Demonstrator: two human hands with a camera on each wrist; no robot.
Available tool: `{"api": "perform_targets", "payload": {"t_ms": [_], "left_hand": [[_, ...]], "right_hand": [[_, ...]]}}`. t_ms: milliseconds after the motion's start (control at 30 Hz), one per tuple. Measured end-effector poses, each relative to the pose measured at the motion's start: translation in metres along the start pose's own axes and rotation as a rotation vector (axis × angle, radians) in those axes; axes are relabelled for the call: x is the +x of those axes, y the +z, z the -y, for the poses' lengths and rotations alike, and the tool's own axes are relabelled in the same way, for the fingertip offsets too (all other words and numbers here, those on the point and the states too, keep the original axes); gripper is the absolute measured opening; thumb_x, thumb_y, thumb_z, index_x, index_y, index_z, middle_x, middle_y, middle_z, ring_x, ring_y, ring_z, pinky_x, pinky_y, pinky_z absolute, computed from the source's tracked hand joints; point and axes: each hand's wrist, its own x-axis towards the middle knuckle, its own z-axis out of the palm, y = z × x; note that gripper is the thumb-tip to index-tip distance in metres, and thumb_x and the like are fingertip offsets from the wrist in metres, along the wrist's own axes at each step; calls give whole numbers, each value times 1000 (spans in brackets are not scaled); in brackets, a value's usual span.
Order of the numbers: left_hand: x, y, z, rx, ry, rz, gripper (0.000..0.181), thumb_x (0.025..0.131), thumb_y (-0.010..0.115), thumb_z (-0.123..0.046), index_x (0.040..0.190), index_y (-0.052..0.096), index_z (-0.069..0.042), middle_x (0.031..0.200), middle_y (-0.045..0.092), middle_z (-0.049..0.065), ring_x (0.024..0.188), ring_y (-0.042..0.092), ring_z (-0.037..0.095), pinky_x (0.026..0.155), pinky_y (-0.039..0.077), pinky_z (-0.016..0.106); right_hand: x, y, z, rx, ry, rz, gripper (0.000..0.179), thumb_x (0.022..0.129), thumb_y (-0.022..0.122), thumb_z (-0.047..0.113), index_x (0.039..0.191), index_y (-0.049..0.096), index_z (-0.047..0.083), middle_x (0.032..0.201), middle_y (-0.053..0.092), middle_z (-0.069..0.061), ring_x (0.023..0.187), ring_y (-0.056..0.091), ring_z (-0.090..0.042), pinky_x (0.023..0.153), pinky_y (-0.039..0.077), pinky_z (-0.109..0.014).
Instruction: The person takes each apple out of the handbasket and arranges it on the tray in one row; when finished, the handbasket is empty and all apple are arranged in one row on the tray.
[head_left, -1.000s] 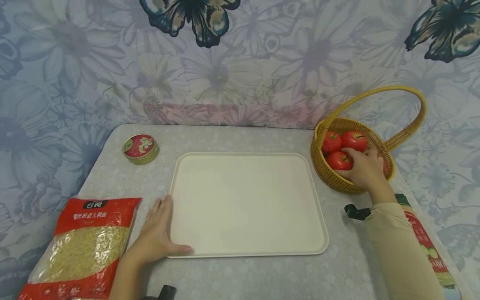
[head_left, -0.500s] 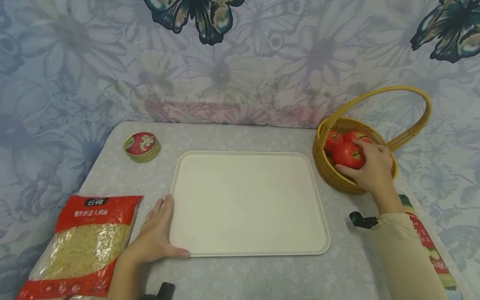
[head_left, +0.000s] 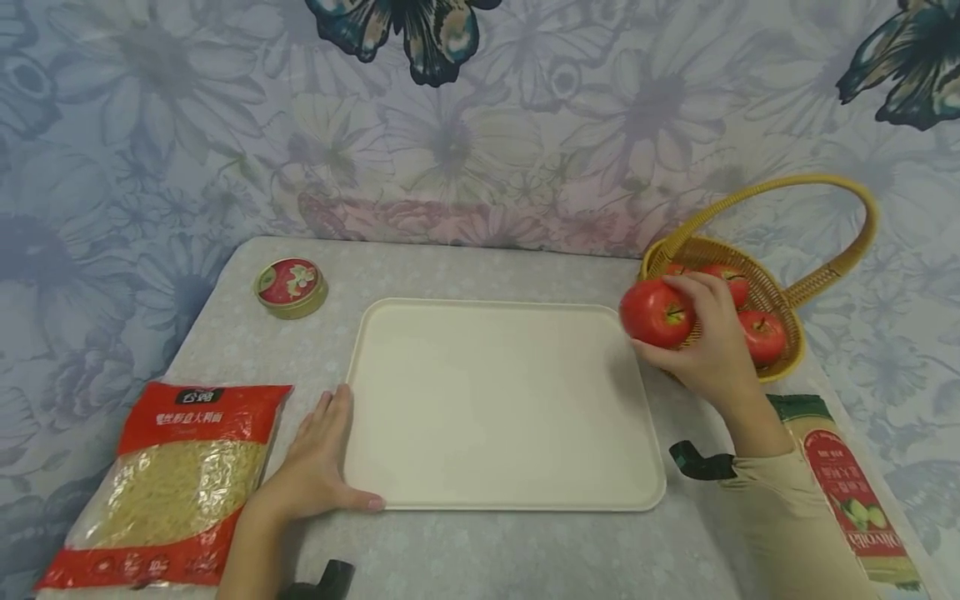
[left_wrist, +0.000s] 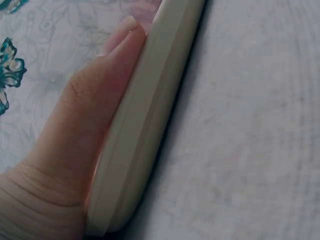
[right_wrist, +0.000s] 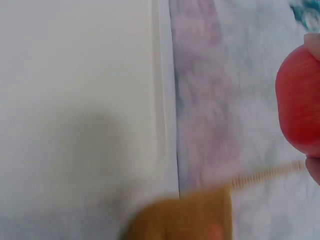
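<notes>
My right hand [head_left: 708, 346] grips a red apple [head_left: 655, 314] between thumb and fingers, held up over the near left rim of the yellow wicker basket [head_left: 780, 302]. In the right wrist view the apple [right_wrist: 299, 102] shows at the right edge, a fingertip above and another below it. Several more red apples [head_left: 763, 337] lie in the basket. At the left, my left hand [head_left: 315, 467] rests against the cream tray [head_left: 495, 408], fingers straight along its left side and thumb at the near left corner. The left wrist view shows the thumb [left_wrist: 85, 115] along the tray's rim [left_wrist: 145, 120].
A red bag of pasta [head_left: 176, 492] lies left of the left forearm. A round red-topped tin [head_left: 291, 287] stands behind the tray at the left. Under the right forearm lies a red, tan and green packet [head_left: 847, 492]. A flower-patterned wall covering [head_left: 480, 142] closes the back.
The right hand has lifted one apple out of the basket and moved it left toward the tray. The left hand has stayed at the tray. The head view has shifted slightly.
</notes>
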Motion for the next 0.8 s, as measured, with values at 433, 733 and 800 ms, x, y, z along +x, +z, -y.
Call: {"api": "perform_targets", "payload": {"t_ms": [433,733,800], "left_hand": [[4,3,2,14,-5,1,162,44,88,-70,159,-7,-6,167,-3,22,153,-5,44,121,2,65],[0,1,-1,8,-9,-10,162,44,89,-69,159,-5,-4,166,-1,22,153,-5,44,121,3,65],[-1,1,-1,8,-9,-13,161,45,89,-69,159,-5,-4,166,-1,22,153,-5,44,121,3,65]], "right_hand": [[25,119,65,181,-82,316,79,68,90,30,136,52,20,139,44,-9,122,55,-30,100,52,-54],[36,193,113,231,-136,483,76,72,88,36,137,50,20,142,47,-1,129,48,-22,104,50,-46],[38,206,123,210,-146,510,77,73,86,40,138,49,21,142,48,1,129,48,-20,105,49,-43]]}}
